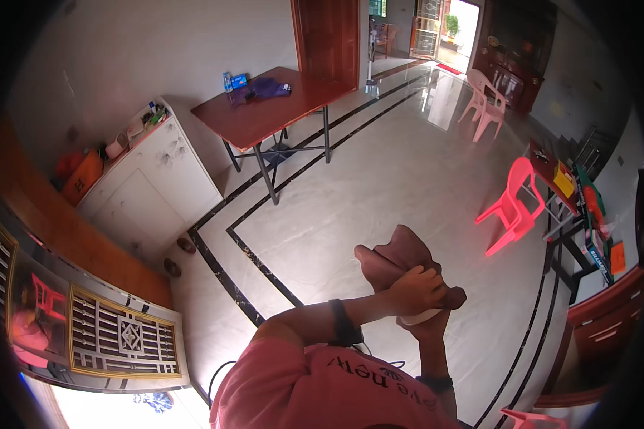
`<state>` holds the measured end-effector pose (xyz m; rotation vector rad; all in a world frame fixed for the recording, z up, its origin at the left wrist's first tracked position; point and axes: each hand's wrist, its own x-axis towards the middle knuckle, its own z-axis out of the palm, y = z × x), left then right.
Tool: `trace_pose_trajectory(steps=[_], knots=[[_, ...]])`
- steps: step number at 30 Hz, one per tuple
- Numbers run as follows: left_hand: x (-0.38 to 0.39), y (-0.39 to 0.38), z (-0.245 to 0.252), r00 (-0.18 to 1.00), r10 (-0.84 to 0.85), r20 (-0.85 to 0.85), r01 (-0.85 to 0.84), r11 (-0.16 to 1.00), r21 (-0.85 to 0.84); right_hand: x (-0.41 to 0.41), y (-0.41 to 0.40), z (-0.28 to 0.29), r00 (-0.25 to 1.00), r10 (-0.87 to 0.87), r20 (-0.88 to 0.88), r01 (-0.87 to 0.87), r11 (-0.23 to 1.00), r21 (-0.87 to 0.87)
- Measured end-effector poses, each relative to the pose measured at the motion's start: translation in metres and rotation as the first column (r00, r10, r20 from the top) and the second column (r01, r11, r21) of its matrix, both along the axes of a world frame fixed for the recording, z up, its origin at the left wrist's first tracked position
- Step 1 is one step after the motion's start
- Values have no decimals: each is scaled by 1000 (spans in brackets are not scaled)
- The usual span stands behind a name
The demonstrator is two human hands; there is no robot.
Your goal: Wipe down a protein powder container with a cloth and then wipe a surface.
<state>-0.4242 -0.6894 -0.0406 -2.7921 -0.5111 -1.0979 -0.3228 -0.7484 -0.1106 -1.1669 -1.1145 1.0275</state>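
My left hand [419,289] is closed on a dull brown-red cloth [400,254], whose loose part spreads up and away beyond my fingers over the tiled floor. A bunched end of the same cloth sticks out to the right of my hands. Just below the left hand, my right hand [433,324] grips from underneath, largely hidden by the left hand and the cloth. Between the two hands shows a pale curved edge [419,317]; what it belongs to cannot be made out. Both wrists wear black bands.
A red-topped table [279,110] with a purple cloth [268,87] stands ahead left, beside a white cabinet [150,182]. Rightward are a bright pink plastic chair [518,209], a small cluttered table [553,177] and a red-brown drawer cabinet [606,327]. Slippers [185,245] lie near the white cabinet.
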Motion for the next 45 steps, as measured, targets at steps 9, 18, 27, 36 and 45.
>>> trace_pose_trajectory(steps=[9, 18, 27, 36, 45], knots=[[21, 90, -13, 992, 13, 127, -10, 1000, -24, 27, 74, 12, 991, -14, -133, -24, 960, -280], [39, 220, 3, 921, 122, 370, -78, 988, -133, 52, 175, -2, 482, -161, -862, -101, 966, -237], [46, 277, -4, 982, -135, 130, 144, 988, -61, 48, 267, 0, 897, -72, -437, 17, 992, -128], [62, 360, -22, 985, 59, 163, -33, 986, -161, 76, 341, 28, 323, -122, -939, -365, 899, -242], [82, 488, 34, 718, 397, 572, -87, 866, -492, 145, 453, 6, 613, 89, -785, -232, 970, -70]])
